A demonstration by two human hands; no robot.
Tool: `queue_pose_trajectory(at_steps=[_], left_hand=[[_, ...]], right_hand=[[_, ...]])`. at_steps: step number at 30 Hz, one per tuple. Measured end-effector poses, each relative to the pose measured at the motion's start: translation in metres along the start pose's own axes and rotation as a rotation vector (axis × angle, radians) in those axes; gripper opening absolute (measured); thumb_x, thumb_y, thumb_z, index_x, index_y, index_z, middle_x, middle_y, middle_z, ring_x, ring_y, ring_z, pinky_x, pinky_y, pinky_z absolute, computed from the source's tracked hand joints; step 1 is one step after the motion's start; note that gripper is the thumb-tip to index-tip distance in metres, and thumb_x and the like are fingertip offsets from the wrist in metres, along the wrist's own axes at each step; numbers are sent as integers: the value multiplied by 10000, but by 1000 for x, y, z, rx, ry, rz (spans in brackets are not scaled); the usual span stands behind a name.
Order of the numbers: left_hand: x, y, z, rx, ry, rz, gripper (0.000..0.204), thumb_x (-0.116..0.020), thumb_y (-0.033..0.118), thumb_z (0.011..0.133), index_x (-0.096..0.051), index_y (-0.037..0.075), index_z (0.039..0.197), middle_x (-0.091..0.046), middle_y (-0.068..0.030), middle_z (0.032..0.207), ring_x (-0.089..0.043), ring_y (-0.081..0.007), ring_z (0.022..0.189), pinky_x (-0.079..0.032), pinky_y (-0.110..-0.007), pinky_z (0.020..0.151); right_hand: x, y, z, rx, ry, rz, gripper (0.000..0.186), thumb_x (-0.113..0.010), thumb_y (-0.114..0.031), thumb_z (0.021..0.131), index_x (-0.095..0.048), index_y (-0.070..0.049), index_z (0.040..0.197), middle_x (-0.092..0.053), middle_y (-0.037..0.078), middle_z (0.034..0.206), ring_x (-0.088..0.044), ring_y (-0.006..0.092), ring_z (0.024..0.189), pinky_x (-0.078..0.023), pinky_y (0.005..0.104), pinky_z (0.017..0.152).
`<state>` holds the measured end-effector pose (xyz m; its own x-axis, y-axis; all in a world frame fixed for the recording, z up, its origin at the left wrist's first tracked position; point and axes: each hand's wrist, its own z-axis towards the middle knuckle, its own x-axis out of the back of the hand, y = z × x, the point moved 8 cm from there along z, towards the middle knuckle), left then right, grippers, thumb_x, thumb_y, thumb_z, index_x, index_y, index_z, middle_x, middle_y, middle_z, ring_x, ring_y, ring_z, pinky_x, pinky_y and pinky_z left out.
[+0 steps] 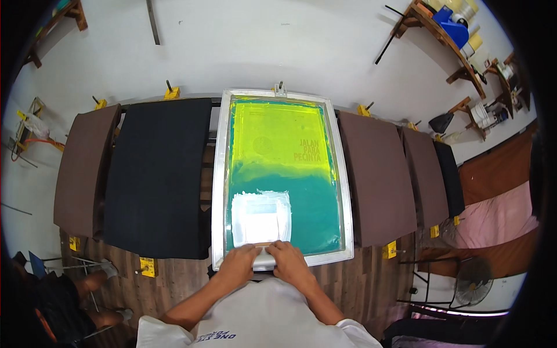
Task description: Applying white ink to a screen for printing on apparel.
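Observation:
A screen-printing frame (pixel 219 174) with a silvery metal rim lies in front of me. Its mesh is yellow-green at the far part and teal (pixel 313 209) nearer to me. White ink (pixel 261 217) covers a square patch at the near left of the mesh. Side by side at the near edge, my left hand (pixel 239 260) and my right hand (pixel 290 262) are closed around a squeegee (pixel 266 244). Only a thin brown strip of it shows between my fingers, at the near end of the white ink.
Dark fabric-covered boards stand in a row: a black board (pixel 159 180) and a brown one (pixel 87 174) left, a brown board (pixel 377 180) and others right. Yellow clamps (pixel 148 267) hold their ends. A seated person's legs (pixel 96 284) show lower left, a fan (pixel 473 281) lower right.

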<state>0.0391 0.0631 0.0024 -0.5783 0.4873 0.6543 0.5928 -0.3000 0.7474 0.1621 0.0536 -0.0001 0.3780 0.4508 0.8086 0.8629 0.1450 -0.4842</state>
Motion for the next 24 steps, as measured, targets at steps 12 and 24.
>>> queue_pose_trajectory(at_steps=[12,24], left_hand=[[42,-51,106,34,29,-32,424,-621,-54,707,-693,50,1112,-697,-235,981,-676,-393,932,-537,-446,868],[23,-27,50,40,222,-73,459,-567,-155,682,-632,8,1106,-657,-211,1100,-639,-403,997,-511,-457,897]], right_hand=[[56,26,116,18,107,-45,418,-669,-30,651,-681,-80,1066,-673,170,1011,-633,382,960,-531,452,844],[29,14,59,-34,260,-15,450,-688,1,640,-673,-57,1086,-652,118,1090,-603,335,1040,-530,423,871]])
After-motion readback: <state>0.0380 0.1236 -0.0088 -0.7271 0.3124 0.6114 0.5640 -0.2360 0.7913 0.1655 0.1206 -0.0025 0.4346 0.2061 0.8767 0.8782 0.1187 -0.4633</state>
